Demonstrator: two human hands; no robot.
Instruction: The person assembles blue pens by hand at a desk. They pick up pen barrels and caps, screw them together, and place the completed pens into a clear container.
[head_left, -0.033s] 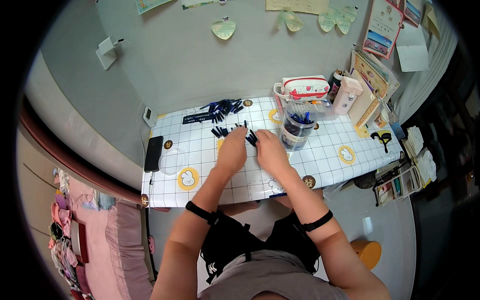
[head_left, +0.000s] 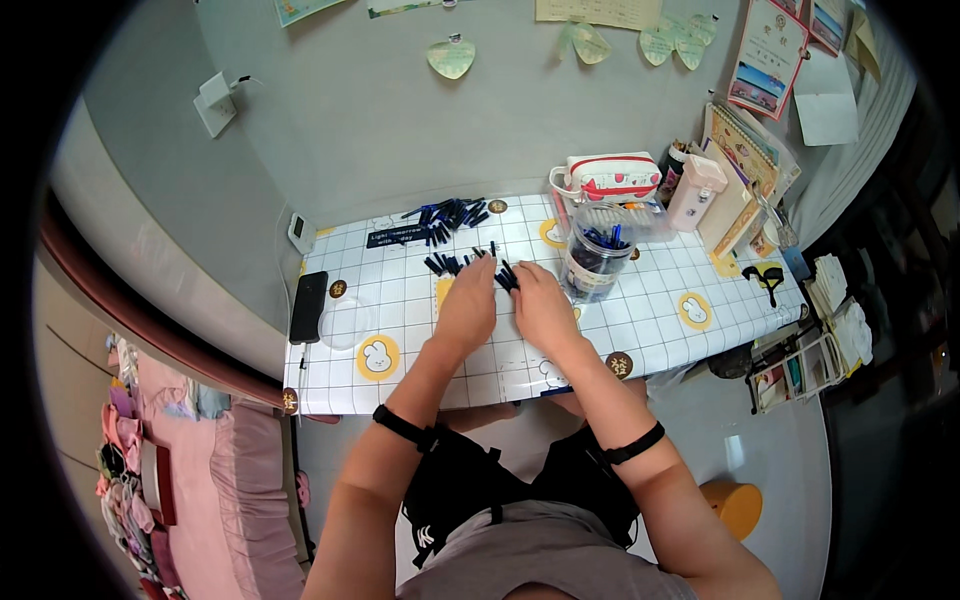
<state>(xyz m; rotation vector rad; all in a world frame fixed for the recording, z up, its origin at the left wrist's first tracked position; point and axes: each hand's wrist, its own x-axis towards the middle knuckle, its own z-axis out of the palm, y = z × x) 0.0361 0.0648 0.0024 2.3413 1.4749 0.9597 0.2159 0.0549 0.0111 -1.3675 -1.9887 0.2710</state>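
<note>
Over the middle of the white checked tabletop (head_left: pixel 455 375), my left hand (head_left: pixel 468 305) and my right hand (head_left: pixel 543 308) point inward with a narrow gap between them. The left fingers are bent together, and what they may hold is hidden. My right fingers close around a few short dark-blue sticks (head_left: pixel 507 276), too small to name surely. More short dark sticks (head_left: pixel 438 264) lie in a row beside the left fingertips. Behind them is a heap of similar sticks (head_left: pixel 457 215). A clear round jar (head_left: pixel 594 270), partly filled with blue sticks, stands open right of my right hand.
At the left are a black phone (head_left: pixel 308 307), a clear round lid (head_left: pixel 345 323) and a small white device (head_left: pixel 299 232). A red-and-white pencil case (head_left: pixel 612 178), a pink box (head_left: pixel 696 192) and books (head_left: pixel 738 150) line the back right. Black scissors (head_left: pixel 768 280) lie at the right edge.
</note>
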